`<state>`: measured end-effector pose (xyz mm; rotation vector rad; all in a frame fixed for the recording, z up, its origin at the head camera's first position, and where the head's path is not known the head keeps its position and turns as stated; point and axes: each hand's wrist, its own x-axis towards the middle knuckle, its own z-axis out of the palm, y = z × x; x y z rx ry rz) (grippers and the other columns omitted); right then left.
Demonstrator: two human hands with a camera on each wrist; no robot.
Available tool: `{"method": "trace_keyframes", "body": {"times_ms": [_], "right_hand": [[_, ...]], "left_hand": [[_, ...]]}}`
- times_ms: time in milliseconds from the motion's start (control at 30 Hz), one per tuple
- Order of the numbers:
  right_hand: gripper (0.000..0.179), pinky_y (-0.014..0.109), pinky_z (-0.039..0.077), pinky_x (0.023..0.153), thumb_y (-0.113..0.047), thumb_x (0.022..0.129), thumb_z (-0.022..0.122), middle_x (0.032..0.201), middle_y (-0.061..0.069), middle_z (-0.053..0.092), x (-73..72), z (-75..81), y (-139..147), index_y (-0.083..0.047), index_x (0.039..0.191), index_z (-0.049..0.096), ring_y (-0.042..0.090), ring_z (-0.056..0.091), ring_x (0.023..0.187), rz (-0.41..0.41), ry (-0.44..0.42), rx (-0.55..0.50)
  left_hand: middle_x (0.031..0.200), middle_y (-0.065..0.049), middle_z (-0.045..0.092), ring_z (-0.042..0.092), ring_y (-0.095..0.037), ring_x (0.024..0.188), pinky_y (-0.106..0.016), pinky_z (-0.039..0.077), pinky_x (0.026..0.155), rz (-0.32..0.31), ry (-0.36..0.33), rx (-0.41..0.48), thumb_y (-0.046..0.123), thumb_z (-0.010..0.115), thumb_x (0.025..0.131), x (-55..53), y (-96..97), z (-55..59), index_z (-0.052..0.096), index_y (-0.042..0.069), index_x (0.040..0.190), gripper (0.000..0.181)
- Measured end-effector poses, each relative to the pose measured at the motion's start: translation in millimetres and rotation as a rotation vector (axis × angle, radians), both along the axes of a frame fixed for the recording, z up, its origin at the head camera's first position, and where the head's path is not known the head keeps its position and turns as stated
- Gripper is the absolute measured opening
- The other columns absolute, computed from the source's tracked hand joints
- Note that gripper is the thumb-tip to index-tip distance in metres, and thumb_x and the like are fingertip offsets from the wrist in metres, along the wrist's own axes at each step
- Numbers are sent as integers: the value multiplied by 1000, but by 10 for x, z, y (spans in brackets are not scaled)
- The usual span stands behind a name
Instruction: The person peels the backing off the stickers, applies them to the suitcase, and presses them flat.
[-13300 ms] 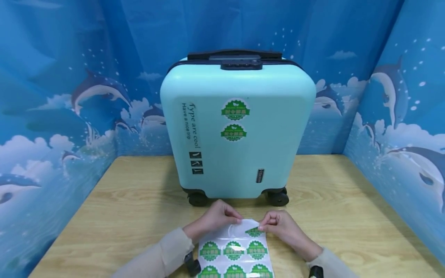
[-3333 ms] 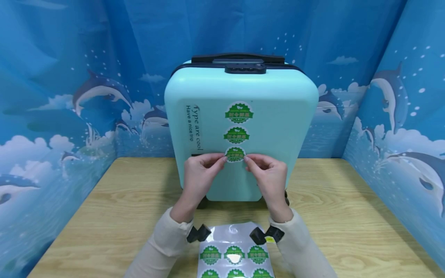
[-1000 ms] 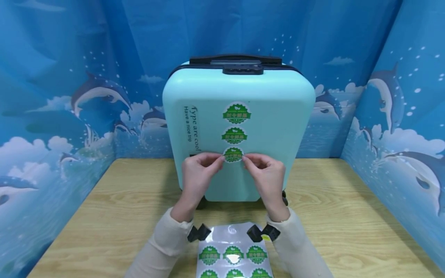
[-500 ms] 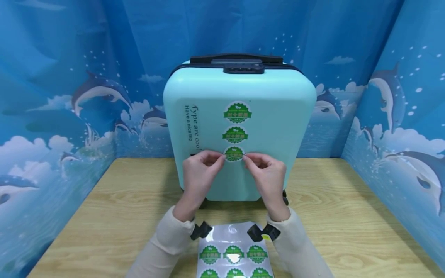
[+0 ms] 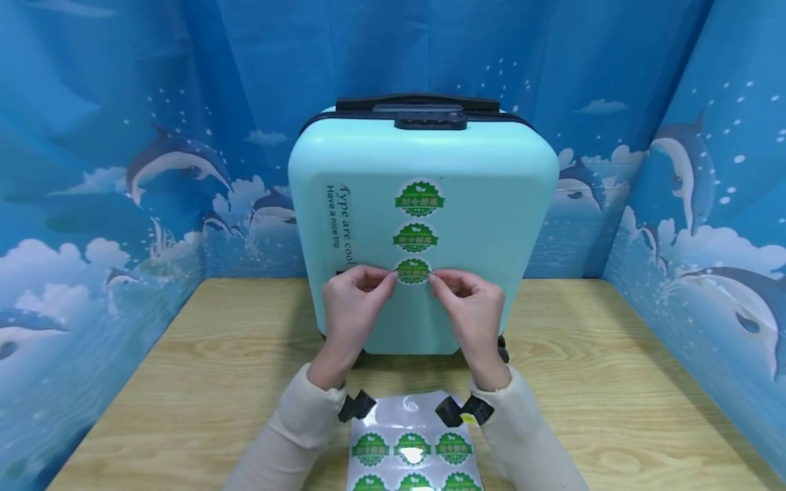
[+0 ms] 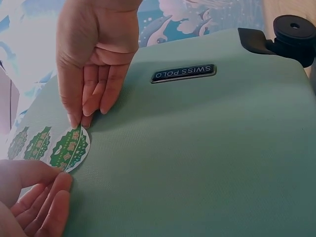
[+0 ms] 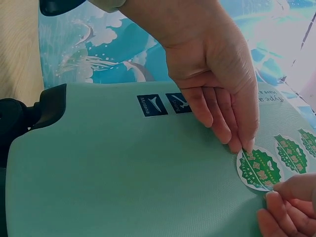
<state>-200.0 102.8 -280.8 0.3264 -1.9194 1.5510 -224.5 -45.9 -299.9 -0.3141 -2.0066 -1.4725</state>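
Observation:
Both hands pinch opposite edges of a round green-and-white sticker (image 5: 414, 271), held at the front of a mint-green suitcase (image 5: 491, 211). My left hand (image 5: 353, 307) has its left edge and my right hand (image 5: 473, 310) its right edge, each between thumb and fingers. Directly above, an upper sticker (image 5: 419, 198) and a middle sticker (image 5: 415, 238) are stuck on in a column. In the left wrist view the held sticker (image 6: 70, 149) appears close against the shell; whether its back touches all over I cannot tell. The right wrist view also shows the sticker (image 7: 259, 168) between both hands' fingertips.
A sheet of green stickers (image 5: 413, 423) lies on the wooden table (image 5: 202, 382) below the forearms, its top row bare. The suitcase stands upright on black wheels (image 5: 503, 349). Blue dolphin-print curtains (image 5: 245, 102) enclose the back and sides.
Earlier, both hands were at the sheet's top, where one sticker showed at the right corner. They moved up to the suitcase with a sticker. Over the last few seconds they have hardly moved.

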Motion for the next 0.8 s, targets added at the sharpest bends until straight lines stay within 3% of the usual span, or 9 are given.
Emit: {"method": "trace_keyframes", "body": {"times_ms": [167, 400, 667, 800], "right_hand": [[8, 17, 51, 55, 4, 81, 70, 70, 23, 67, -7, -8, 6, 11, 83, 70, 35, 65, 61, 7, 6, -3], [14, 21, 52, 54, -16, 82, 74, 70, 12, 70, -241, -268, 99, -2, 83, 74, 19, 65, 58, 32, 58, -24], [9, 19, 51, 53, -4, 81, 73, 70, 17, 69, -243, -255, 93, 4, 84, 73, 21, 65, 58, 6, 12, -23], [9, 19, 51, 54, -4, 81, 73, 70, 17, 69, -246, -264, 96, 4, 83, 73, 14, 65, 58, 1, 10, -12]], "left_hand": [[66, -3, 69, 63, -8, 56, -24, 52, 50, 0, 10, -6, 16, 74, 82, -1, -1, 12, 72, 5, 76, 12], [67, -3, 69, 63, -8, 55, -24, 52, 50, -3, 22, -9, 15, 74, 81, -15, -8, 14, 71, 5, 76, 12], [69, -3, 70, 63, -7, 57, -24, 52, 50, 5, 18, -30, 15, 74, 81, -25, -13, 16, 71, 6, 76, 11], [70, -3, 70, 63, -8, 57, -24, 52, 51, -7, 13, -21, 14, 74, 81, -25, -19, 7, 71, 5, 76, 11]]}}
